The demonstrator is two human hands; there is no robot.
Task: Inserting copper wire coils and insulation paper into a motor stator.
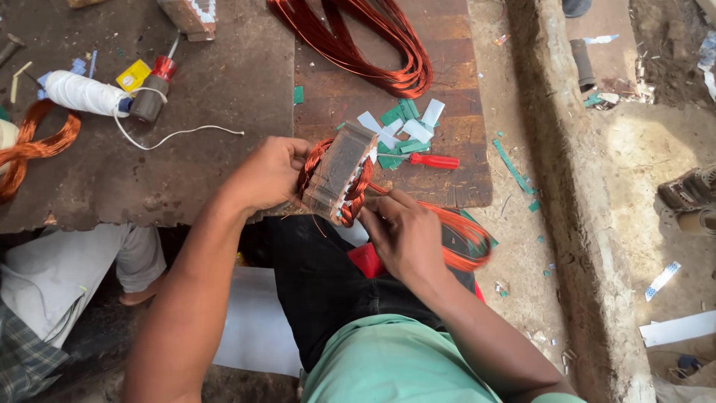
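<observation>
Standing over the bench here: the big dark worktable (149, 149) fills the upper left, with a brown wooden board (447, 179) butted against it on the right. No bins or trays anywhere on it, everything just lies loose. At 12 o'clock on the board is a fat bundle of copper wire (358, 45), and another copper coil (30, 145) hangs off the table edge at 9 o'clock. Dead center, the person holds a stator core (339, 175), a squarish stack with copper windings looping out both ends. The left hand (268, 175) is wrapped around its 9 o'clock side, fingers curled shut on the metal. The right hand (403, 231) sits at its 5 o'clock corner, fingertips pinched on the windings there, with a loop of copper wire (462, 239) trailing out toward 3 o'clock over the lap. Smaller stuff: a white spool of string (86, 93) at 10 o'clock, a red-handled screwdriver (432, 160) just past the core at 2 o'clock, and green and white paper slips (403, 127) scattered beside it.
</observation>
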